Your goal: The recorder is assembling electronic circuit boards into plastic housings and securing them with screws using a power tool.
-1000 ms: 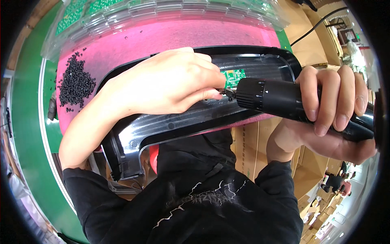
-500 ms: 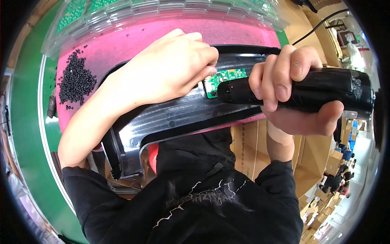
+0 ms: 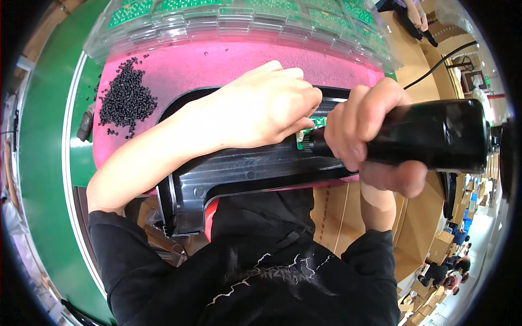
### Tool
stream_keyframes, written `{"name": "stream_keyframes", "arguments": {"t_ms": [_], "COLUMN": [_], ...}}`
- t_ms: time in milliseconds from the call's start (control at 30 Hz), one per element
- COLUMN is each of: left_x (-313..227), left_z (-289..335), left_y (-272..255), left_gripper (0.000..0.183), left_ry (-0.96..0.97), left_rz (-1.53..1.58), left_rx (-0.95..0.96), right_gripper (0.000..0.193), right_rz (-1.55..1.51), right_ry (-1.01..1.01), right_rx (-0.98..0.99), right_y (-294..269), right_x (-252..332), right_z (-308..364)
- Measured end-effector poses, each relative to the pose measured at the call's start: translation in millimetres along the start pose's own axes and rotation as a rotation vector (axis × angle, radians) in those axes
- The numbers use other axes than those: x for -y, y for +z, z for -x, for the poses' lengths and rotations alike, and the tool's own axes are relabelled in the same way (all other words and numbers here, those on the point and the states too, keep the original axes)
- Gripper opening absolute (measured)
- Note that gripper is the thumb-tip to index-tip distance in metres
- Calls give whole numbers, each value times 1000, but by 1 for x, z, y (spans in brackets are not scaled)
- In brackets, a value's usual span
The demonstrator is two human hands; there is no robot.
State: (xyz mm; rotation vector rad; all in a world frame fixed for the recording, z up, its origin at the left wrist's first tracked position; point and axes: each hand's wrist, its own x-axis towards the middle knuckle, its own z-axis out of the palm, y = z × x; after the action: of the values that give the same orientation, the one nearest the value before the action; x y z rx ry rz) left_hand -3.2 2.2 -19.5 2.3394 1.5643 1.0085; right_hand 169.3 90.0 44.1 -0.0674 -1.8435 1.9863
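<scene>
So my right hand (image 3: 370, 127) is wrapped tight around the black electric screwdriver (image 3: 429, 136), fingers clamped all the way round the barrel, because gripping it close to the nose keeps the tip from wandering. The tip sits right at the little green circuit board (image 3: 314, 126), which is tucked inside the long black plastic housing (image 3: 255, 168).

My left hand (image 3: 266, 106) lies palm-down over the housing, fingers curled together and pressing near the board. I can't see under the fingertips, so I can't tell if they're pinching a screw or just pinning the board flat. Either way, it's there to stop everything from twisting under the driver.

The housing rests on the pink mat (image 3: 217, 62), soft so the plastic doesn't scuff I guess. The pile of small black screws (image 3: 126, 100) sits on the mat's left end, near my left hand. Clear trays of more green boards (image 3: 244, 16) are stacked along the far edge, just past the housing.
</scene>
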Motion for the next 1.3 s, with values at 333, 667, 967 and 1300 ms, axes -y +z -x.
{"name": "stream_keyframes", "arguments": {"t_ms": [333, 667, 967, 1300], "left_x": [0, -8, -14, -13], "left_z": [0, -15, -17, -14], "left_y": [-3, -7, -11, -9], "left_gripper": [15, 19, 37, 29], "left_ry": [48, 169, 93, -79], "left_rz": [-76, 118, 216, -81], "left_rx": [98, -24, 59, 155], "right_gripper": [61, 54, 56, 56], "right_rz": [-27, -146, -95, -113], "right_ry": [-215, -506, -567, -360], "right_rx": [63, 74, 95, -68], "right_y": [-10, -42, -62, -97], "right_x": [0, 32, 35, 10], "right_z": [10, 15, 28, 34]}}
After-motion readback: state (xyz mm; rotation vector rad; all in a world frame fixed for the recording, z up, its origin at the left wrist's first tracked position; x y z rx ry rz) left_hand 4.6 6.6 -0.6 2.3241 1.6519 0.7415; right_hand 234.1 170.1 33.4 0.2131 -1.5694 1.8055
